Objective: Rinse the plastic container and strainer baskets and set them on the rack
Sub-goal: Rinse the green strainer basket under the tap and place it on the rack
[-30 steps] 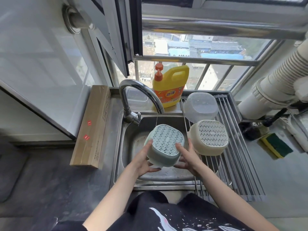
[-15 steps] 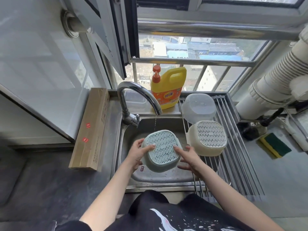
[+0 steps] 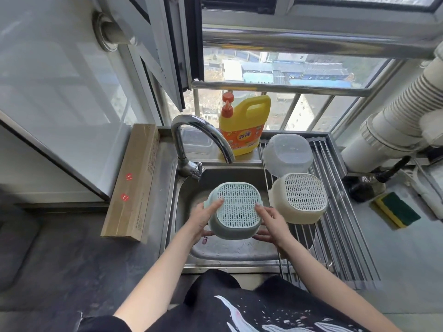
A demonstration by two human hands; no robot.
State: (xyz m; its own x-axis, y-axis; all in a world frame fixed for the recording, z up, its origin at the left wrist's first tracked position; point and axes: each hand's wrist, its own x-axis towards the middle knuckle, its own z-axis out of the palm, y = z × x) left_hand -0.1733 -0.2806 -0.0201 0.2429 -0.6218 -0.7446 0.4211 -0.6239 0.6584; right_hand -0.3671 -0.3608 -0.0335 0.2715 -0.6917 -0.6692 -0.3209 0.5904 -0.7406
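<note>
A pale green strainer basket (image 3: pixel 236 207) is held upside down over the steel sink (image 3: pixel 189 188), its perforated bottom facing up. My left hand (image 3: pixel 203 218) grips its left side and my right hand (image 3: pixel 271 222) grips its right side. On the roll-up metal rack (image 3: pixel 340 226) to the right, a cream strainer basket (image 3: pixel 300 200) lies upside down. Behind it a clear plastic container (image 3: pixel 287 154) also rests upside down on the rack. The faucet spout (image 3: pixel 203 133) curves above the sink; no water stream is visible.
A yellow dish-soap bottle (image 3: pixel 244 125) stands behind the sink by the window. A long cardboard box (image 3: pixel 134 180) lies left of the sink. A green and yellow sponge (image 3: pixel 396 209) sits on the counter at right, beside a white ribbed duct (image 3: pixel 395 113).
The green basket has stayed between both hands over the sink, turning slightly. A thin stream ran from the faucet half a second ago; none shows now. The camera has tilted a little.
</note>
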